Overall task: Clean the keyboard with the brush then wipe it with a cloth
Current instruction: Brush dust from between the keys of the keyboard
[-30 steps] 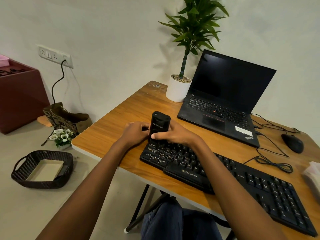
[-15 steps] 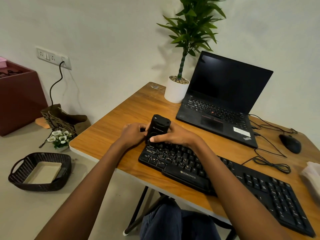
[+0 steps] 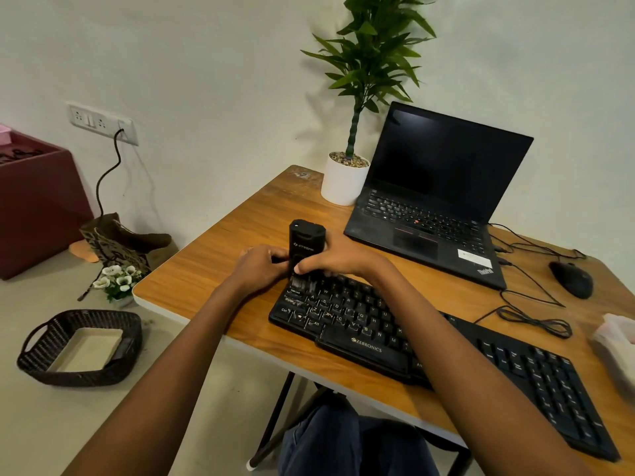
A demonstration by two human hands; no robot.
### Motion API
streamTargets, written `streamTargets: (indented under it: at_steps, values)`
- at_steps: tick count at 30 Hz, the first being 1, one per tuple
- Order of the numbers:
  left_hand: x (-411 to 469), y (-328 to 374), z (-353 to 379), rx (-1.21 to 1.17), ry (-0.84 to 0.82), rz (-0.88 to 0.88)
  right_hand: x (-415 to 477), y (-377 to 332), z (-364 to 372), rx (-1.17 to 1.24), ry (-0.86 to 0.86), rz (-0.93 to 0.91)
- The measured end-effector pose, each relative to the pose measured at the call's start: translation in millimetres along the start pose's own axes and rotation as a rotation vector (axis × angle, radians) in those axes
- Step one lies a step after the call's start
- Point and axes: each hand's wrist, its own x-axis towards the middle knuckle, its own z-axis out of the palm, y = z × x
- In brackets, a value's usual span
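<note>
1. The brush (image 3: 307,242) is a black body standing upright. Its bristles sit on the top-left keys, at the 10 o'clock corner of the keyboard (image 3: 366,348).
2. The right hand (image 3: 340,259) grasps the brush's lower body from 3 o'clock, with the thumb laid across the front face and the fingers wrapped behind.
3. The left hand (image 3: 263,266) is at the brush's 9 o'clock. Its fingers are curled in against the lower side and grip it there.
4. The keyboard is black and lies aslant along the near edge of the wooden table (image 3: 213,269). Its long end runs off toward 4 o'clock.
5. The laptop (image 3: 439,187) is open with a dark screen, at 2 o'clock from the brush. A white plant pot (image 3: 343,182) stands at 12 o'clock, just beside the laptop's left edge.
6. The mouse (image 3: 572,279) is at 3 o'clock, well apart. A loose cable (image 3: 536,321) lies between it and the keyboard.
7. A pale cloth (image 3: 615,341) is at 4 o'clock, at the frame's right edge, and is blurred.
8. A dark woven basket (image 3: 79,348) sits on the floor at 8 o'clock.
</note>
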Motion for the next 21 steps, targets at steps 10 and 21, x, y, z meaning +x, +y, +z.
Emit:
streamTargets:
  at_steps: [10,21]
  values:
    - [3.6,-5.3,2.4,0.018,0.016,-0.042,6.2,-7.2,2.2,-0.056,-0.069,-0.001]
    - [3.5,-6.6,2.6,0.007,-0.008,-0.011,-0.6,3.4,-0.3,0.028,-0.002,0.014]
